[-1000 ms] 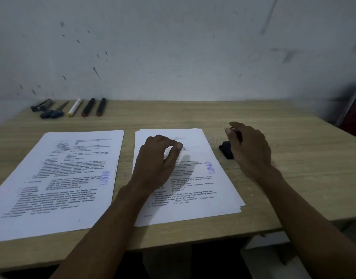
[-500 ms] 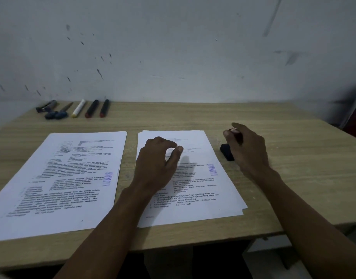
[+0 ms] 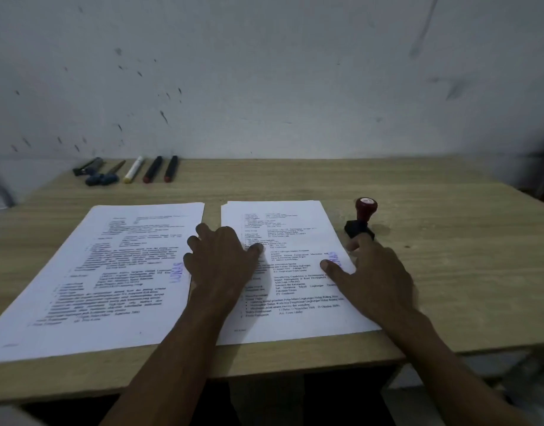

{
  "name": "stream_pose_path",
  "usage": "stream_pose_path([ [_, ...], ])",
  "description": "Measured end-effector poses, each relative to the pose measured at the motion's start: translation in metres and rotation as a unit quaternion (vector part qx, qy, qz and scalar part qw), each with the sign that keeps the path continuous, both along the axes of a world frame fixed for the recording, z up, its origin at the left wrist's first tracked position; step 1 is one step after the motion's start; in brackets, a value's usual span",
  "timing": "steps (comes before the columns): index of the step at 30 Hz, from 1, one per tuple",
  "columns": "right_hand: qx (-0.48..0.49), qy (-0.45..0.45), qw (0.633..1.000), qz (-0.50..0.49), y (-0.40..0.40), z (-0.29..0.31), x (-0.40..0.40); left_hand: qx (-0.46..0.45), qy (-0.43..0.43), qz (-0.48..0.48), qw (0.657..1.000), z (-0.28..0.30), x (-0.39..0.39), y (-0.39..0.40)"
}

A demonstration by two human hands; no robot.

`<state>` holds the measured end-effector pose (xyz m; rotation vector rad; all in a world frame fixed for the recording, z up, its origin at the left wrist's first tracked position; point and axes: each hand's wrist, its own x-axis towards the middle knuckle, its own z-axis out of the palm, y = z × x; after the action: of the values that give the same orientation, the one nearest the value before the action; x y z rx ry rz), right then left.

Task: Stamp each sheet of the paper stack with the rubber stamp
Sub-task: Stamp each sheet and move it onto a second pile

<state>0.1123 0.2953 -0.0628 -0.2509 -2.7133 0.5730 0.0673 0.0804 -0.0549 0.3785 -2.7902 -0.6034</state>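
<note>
Two piles of printed white sheets lie side by side on the wooden desk. The right paper stack (image 3: 295, 229) has a purple stamp mark near its right edge, partly under my right hand (image 3: 375, 269), whose thumb rests on the sheet while the fingers reach off the edge. The left pile (image 3: 117, 272) also shows a purple mark. My left hand (image 3: 221, 256) rests flat on the right stack's left edge, fingers spread. The rubber stamp (image 3: 361, 219), red knob on a black base, stands upright on the desk just right of the stack, free of either hand.
Several markers and pens (image 3: 129, 172) lie in a row at the desk's back left, against the white wall. The wooden desk (image 3: 449, 256) extends to the right of the stamp. Its front edge runs just below the papers.
My right hand let go of the stamp, left it standing on the desk, and moved down-left onto the right stack. My left hand slid left and flattened on the stack's edge.
</note>
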Motion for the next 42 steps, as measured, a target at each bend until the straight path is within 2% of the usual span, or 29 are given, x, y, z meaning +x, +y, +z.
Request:
stream_pose_path([
  [6, -0.013, 0.008, 1.000, 0.004, -0.006, -0.001, 0.004, 0.051, 0.003, 0.008, 0.999, 0.006, 0.001, 0.000],
  [12, -0.060, 0.036, 0.997, 0.010, -0.007, -0.003, 0.005, 0.189, 0.013, 0.042, 0.981, 0.017, -0.004, -0.004],
  [15, -0.056, 0.034, 0.998, 0.006, -0.007, -0.004, 0.005, 0.226, 0.006, 0.043, 0.973, 0.020, -0.008, -0.013],
  [29, -0.042, 0.044, 0.998, 0.001, -0.009, -0.002, 0.009, 0.159, -0.050, 0.073, 0.983, 0.025, -0.010, -0.016],
  [33, -0.045, 0.044, 0.998, 0.002, -0.009, -0.002, 0.009, 0.158, -0.018, 0.051, 0.986, 0.025, -0.012, -0.019],
  [37, -0.077, 0.049, 0.996, 0.005, -0.008, -0.001, 0.009, 0.236, 0.068, -0.025, 0.969, 0.027, -0.012, -0.025],
  [42, -0.117, 0.041, 0.992, 0.004, -0.009, 0.006, 0.006, 0.402, 0.110, -0.036, 0.909, 0.037, -0.011, -0.048],
])
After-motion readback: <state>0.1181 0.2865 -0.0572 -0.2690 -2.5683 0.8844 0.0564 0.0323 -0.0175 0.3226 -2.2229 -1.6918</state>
